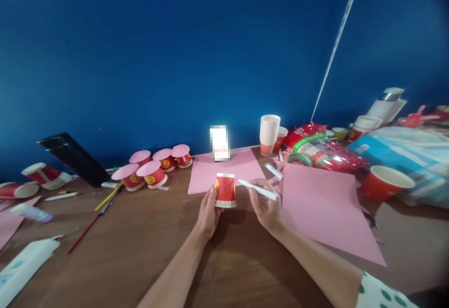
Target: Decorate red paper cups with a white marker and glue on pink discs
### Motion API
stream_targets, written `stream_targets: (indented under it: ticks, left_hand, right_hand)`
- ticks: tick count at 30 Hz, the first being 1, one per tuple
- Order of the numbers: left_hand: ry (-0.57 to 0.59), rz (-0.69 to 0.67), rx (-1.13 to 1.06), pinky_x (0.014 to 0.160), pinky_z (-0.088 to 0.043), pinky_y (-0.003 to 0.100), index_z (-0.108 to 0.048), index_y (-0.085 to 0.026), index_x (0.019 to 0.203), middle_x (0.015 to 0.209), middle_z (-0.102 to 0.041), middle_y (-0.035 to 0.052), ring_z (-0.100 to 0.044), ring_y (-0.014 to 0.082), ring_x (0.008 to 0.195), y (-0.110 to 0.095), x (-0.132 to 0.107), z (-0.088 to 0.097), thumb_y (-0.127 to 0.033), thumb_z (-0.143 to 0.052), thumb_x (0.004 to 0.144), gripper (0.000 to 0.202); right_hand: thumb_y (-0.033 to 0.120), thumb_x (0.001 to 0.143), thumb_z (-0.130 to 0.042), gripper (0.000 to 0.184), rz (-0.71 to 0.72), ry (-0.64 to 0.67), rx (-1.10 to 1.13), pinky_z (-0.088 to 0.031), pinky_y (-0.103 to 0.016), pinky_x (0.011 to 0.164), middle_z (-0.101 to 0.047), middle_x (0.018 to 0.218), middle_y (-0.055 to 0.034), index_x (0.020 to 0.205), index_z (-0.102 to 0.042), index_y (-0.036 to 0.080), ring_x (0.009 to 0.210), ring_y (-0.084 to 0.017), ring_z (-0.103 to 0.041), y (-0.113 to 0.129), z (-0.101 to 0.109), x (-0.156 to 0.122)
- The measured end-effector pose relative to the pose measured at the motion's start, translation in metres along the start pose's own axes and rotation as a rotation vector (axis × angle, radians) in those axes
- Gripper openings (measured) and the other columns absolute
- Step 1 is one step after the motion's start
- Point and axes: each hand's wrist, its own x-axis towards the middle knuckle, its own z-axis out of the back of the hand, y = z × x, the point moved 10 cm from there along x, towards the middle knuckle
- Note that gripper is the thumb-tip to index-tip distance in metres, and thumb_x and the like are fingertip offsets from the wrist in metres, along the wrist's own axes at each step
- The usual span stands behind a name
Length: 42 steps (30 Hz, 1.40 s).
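Observation:
In the middle of the view my left hand (207,212) grips a small red paper cup (225,190) with its wider, patterned rim downward. A zigzag line runs along that white rim, and a yellow emblem shows at the cup's left side. My right hand (264,205) is closed around a white marker pen (257,189). Its tip points left and lies close to the cup's upper right side; whether it touches I cannot tell. A loose white cap-like piece (273,171) lies behind my right hand.
Several red cups topped with pink paper discs (152,168) stand left of centre. Pink sheets (315,210) lie right and behind. A stack of white cups (270,132), a red bag of paper cups (322,151) and a large cup (386,182) stand right. Brushes (87,228) lie left.

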Motion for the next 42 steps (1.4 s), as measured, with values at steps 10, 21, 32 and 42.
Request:
stream_targets:
  ticks: [10,21,32,42]
  left_hand:
    - [-0.004,0.024,0.048,0.079,-0.048,0.035,-0.062,-0.012,0.092,0.092,-0.067,0.0088,-0.062,0.0212,0.086,0.000,0.000,-0.002,-0.050,-0.062,0.072,0.043]
    - [0.035,0.027,0.105,0.075,-0.048,0.032,-0.063,-0.013,0.096,0.090,-0.067,0.0087,-0.060,0.0176,0.079,0.003,0.001,-0.005,-0.050,-0.058,0.075,0.043]
    - [0.014,0.018,0.157,0.068,-0.046,0.026,-0.064,-0.015,0.095,0.086,-0.067,0.0046,-0.058,0.0151,0.073,0.002,-0.001,-0.002,-0.053,-0.062,0.070,0.046]
    - [0.013,0.003,0.168,0.063,-0.045,0.024,-0.063,-0.016,0.087,0.078,-0.064,0.0021,-0.054,0.0130,0.068,0.001,-0.001,-0.003,-0.054,-0.059,0.072,0.041]
  right_hand:
    - [0.021,0.085,-0.052,0.009,0.103,0.011,-0.047,-0.050,-0.029,0.069,-0.063,0.082,-0.0044,0.092,-0.057,0.019,0.073,-0.016,-0.060,0.016,0.004,0.001]
    - [0.019,0.086,-0.050,0.012,0.165,0.069,-0.086,-0.050,-0.028,0.073,-0.065,0.084,-0.0040,0.094,-0.059,0.019,0.078,-0.016,-0.062,0.028,-0.002,0.001]
    - [0.021,0.086,-0.050,0.010,0.109,0.050,-0.072,-0.050,-0.030,0.070,-0.064,0.082,-0.0046,0.092,-0.059,0.019,0.076,-0.017,-0.062,0.018,-0.003,0.000]
    - [0.019,0.085,-0.052,0.012,0.031,0.033,-0.020,-0.050,-0.031,0.074,-0.063,0.088,-0.0057,0.096,-0.057,0.019,0.079,-0.018,-0.061,0.004,0.000,-0.002]
